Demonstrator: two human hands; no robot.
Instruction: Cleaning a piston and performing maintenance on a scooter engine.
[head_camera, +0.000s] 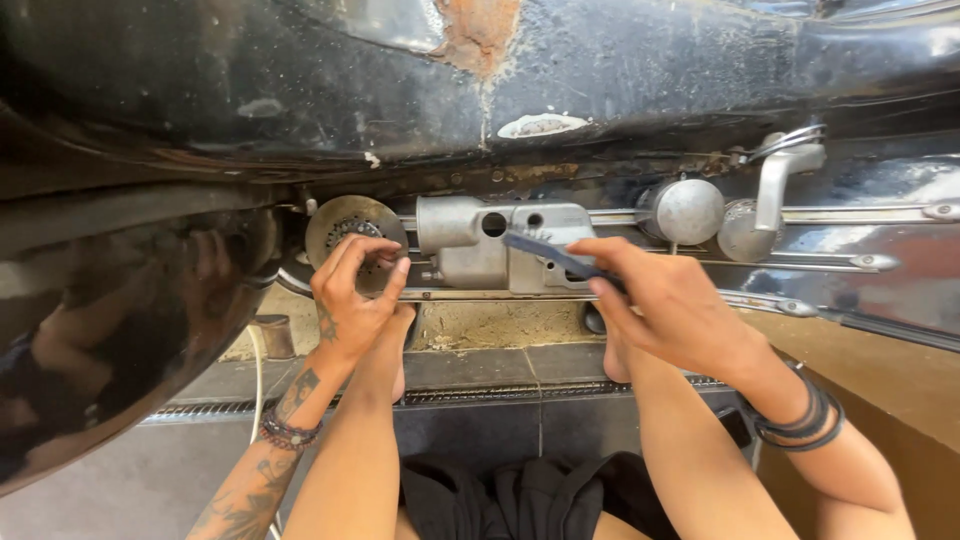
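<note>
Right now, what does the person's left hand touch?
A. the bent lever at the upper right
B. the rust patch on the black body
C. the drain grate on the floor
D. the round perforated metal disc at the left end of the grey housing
D: the left hand has its fingers on the round perforated disc, while the right hand holds a dark flat tool against the grey housing.

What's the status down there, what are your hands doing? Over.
Left hand fingertips on round perforated metal disc. Right hand pinching dark flat tool against grey metal housing. Nothing in the way.
</note>
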